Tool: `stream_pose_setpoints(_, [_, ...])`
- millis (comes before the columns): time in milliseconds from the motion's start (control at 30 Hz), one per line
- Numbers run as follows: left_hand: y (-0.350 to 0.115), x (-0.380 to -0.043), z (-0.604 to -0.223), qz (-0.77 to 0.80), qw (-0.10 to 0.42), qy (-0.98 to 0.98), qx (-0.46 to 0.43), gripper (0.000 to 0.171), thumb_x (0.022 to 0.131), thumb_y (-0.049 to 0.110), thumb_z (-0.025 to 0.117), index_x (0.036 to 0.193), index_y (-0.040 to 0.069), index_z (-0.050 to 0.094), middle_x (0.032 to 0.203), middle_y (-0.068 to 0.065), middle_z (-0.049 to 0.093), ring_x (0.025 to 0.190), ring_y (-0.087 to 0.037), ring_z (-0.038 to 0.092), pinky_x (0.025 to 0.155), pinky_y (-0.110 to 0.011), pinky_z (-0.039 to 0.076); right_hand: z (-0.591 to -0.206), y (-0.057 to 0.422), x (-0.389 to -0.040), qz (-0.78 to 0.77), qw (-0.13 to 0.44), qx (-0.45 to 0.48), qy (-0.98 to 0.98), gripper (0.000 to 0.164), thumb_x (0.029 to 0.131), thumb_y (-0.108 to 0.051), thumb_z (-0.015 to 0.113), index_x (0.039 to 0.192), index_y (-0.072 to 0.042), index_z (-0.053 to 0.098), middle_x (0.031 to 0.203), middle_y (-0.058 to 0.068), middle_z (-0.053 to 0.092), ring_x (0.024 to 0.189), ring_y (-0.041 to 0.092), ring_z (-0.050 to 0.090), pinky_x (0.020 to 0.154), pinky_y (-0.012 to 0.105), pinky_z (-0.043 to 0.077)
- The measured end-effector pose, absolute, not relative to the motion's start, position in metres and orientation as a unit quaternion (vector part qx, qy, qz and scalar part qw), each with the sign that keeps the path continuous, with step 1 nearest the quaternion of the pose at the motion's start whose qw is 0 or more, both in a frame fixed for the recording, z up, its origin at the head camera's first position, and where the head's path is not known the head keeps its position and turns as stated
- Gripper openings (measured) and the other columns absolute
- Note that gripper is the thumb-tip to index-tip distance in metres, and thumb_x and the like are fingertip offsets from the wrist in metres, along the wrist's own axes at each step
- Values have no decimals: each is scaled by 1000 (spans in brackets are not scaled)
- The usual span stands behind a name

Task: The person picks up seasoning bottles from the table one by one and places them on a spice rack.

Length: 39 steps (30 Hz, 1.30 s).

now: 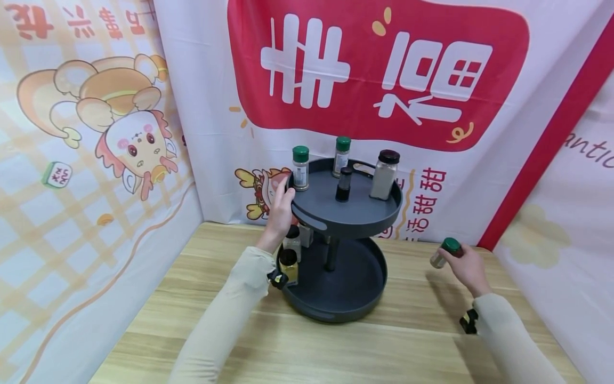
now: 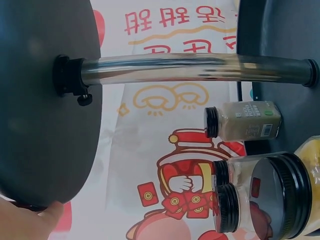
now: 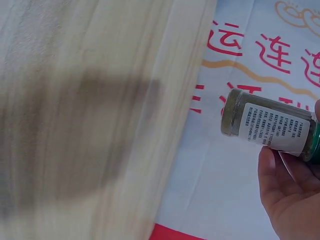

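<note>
A dark grey two-tier spice rack (image 1: 345,229) stands on the table, with a round tray on each level. At its upper tray, my left hand (image 1: 282,210) grips the left rim, the thumb (image 2: 52,215) lying along the edge in the left wrist view. Off to the right, my right hand (image 1: 467,266) holds a green-capped spice jar (image 3: 272,122) above the table; its white label shows in the right wrist view. On the upper tray are two green-capped jars (image 1: 300,169), a small black grinder (image 1: 343,185) and a dark-capped jar (image 1: 385,176).
Several black-capped jars (image 2: 245,121) crowd the left side of the lower tray (image 1: 350,288). The wooden table (image 1: 408,341) ends at a printed cloth backdrop (image 1: 206,106) behind the rack, with cloth walls at both sides.
</note>
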<state>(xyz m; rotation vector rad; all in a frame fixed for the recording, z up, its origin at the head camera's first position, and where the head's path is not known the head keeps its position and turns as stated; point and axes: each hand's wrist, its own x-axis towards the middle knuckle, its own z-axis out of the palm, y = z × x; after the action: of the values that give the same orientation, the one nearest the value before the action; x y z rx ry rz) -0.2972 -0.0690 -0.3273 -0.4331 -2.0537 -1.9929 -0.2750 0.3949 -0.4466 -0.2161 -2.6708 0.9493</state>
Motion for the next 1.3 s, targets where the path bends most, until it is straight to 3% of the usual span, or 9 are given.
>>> stream_pose_setpoints(200, [-68, -294, -327, -679, 129, -708, -145, 54, 103, 28, 29, 152, 12, 15, 155, -7, 16, 140, -18, 16, 112, -38, 16, -434, 386, -274, 336, 135, -79, -929, 64, 89, -55, 54, 113, 3, 56, 104, 24, 62, 88, 33, 57, 65, 38, 48])
stream_pose_setpoints(500, [-66, -288, -326, -665, 142, -720, -142, 54, 103, 28, 30, 152, 12, 15, 156, -8, 15, 140, -18, 15, 112, -40, 16, -416, 373, -272, 352, 148, -74, -921, 64, 90, -51, 57, 118, 6, 55, 112, 28, 60, 101, 40, 57, 80, 52, 47])
stream_pose_setpoints(767, [-65, -285, -324, -668, 134, -718, -140, 53, 103, 26, 30, 152, 15, 13, 156, -7, 14, 140, -19, 16, 112, -41, 16, -404, 364, -268, 333, 180, -35, -925, 61, 89, -49, 60, 115, 5, 58, 104, 27, 63, 93, 38, 60, 74, 51, 50])
stream_pose_setpoints(1033, [-64, -257, -299, -667, 117, -721, -146, 52, 103, 18, 29, 151, 6, 11, 155, -16, 12, 140, -27, 15, 111, -43, 17, -385, 354, -265, 338, 194, -14, -921, 56, 89, -46, 62, 113, 4, 60, 102, 26, 64, 92, 36, 60, 73, 47, 50])
stream_pose_setpoints(1300, [-62, -253, -299, -659, 124, -729, -137, 55, 102, 19, 31, 151, 5, 10, 155, -16, 11, 140, -26, 15, 112, -43, 17, -368, 348, -262, 364, 183, -3, -913, 67, 85, -58, 58, 116, 2, 58, 108, 24, 63, 95, 35, 59, 75, 47, 49])
